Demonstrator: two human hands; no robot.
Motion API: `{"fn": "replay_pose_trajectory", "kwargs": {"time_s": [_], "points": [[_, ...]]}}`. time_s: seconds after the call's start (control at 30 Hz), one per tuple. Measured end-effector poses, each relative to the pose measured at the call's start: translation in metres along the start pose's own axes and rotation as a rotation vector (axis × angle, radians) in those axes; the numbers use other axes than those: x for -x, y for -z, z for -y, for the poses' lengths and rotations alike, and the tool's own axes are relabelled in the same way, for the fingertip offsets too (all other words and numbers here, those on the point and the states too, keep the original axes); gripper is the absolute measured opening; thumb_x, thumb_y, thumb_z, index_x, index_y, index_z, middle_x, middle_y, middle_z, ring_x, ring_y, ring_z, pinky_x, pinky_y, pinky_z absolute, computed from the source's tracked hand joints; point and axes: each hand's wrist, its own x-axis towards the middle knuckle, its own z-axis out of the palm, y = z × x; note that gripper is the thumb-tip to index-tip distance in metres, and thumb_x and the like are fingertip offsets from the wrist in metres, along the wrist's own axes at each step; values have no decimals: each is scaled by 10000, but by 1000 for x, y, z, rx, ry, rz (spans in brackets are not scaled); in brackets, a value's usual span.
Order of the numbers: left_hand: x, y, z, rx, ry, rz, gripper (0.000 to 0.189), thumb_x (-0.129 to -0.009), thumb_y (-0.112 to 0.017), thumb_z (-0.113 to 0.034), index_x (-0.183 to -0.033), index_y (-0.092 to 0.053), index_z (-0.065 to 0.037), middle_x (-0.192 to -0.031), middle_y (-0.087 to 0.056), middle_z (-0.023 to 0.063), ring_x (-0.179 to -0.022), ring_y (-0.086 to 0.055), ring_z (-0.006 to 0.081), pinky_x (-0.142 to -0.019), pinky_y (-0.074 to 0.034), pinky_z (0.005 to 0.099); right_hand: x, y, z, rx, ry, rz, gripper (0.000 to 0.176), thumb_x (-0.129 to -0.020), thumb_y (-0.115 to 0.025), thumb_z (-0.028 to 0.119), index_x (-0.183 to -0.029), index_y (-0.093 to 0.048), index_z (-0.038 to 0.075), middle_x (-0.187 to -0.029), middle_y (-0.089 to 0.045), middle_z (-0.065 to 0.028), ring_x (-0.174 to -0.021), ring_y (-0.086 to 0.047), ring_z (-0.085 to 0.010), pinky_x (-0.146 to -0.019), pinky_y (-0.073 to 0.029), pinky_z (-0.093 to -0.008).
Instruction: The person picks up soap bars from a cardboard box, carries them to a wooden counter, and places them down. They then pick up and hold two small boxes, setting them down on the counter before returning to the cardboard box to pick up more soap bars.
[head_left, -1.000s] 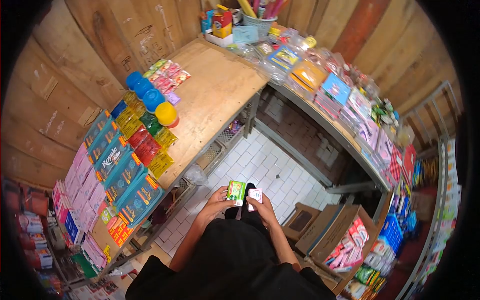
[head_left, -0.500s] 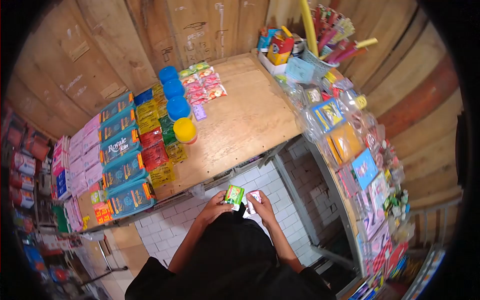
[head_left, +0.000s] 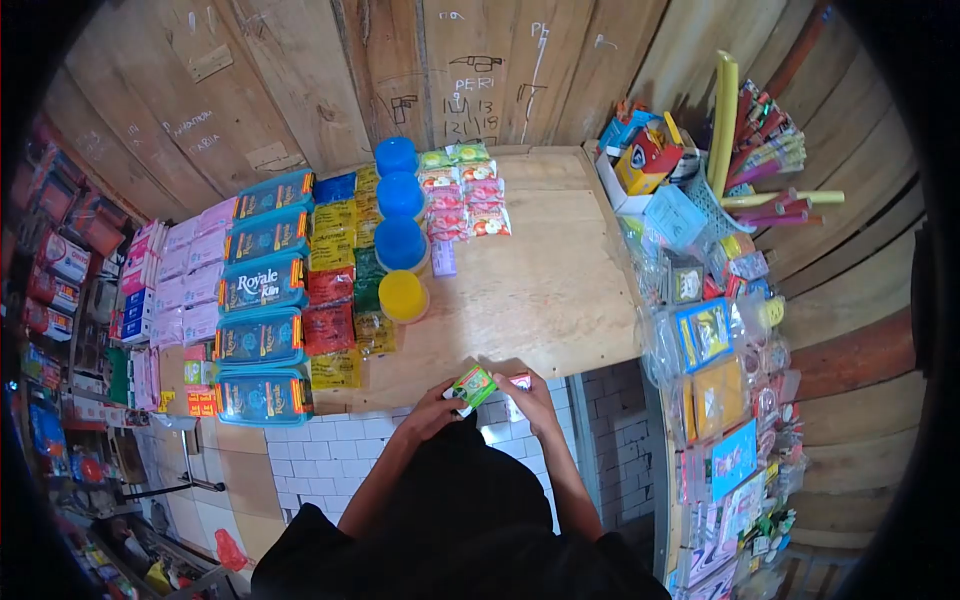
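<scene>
Close to the front edge of the wooden table (head_left: 540, 300), my left hand (head_left: 432, 410) is closed on a small green box (head_left: 474, 388). Just right of it, my right hand (head_left: 532, 400) grips a small pink and white box (head_left: 518, 384), its fingertips close to the green box. Beyond the hands, a purple packet (head_left: 444, 258) lies on the table beside a column of blue-lidded tubs (head_left: 401, 244) and one yellow-lidded tub (head_left: 403, 296). Rows of fruit-printed sachets (head_left: 489, 220) lie behind the purple packet.
Teal Royale packs (head_left: 262, 283), pink packs (head_left: 202, 287) and yellow and red sachets (head_left: 329, 328) cover the table's left side. At right are a basket (head_left: 708, 208) of tubes and a shelf of plastic-wrapped goods (head_left: 718, 400). A plank wall (head_left: 300, 80) rises behind.
The view has turned, and the table now reaches close to both hands. The green box is more tilted, and my right hand has come nearer to it.
</scene>
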Motion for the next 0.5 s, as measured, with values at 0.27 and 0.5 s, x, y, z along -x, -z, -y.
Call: {"fn": "replay_pose_trajectory", "kwargs": {"time_s": [0.27, 0.5], "points": [[-54, 3, -62, -270, -92, 134, 637, -805, -692, -34, -1370, -407, -104, -1217, -559, 72, -1127, -568, 181, -928, -502, 332, -89, 4, 28, 43, -14, 151, 407, -753, -828, 165, -1057, -589, 39, -949, -613, -36, -866, -594, -108, -748, -501, -254], [-84, 1, -91, -53, -136, -102, 586, -842, -678, -28, -1338, -386, -136, -1159, -586, 70, -1054, -585, 172, -804, -485, 308, -140, 4, 40, 3, -86, 144, 362, -738, -790, 51, -1044, -596, 62, -885, -612, -8, -819, -599, -102, -721, -501, -255]]}}
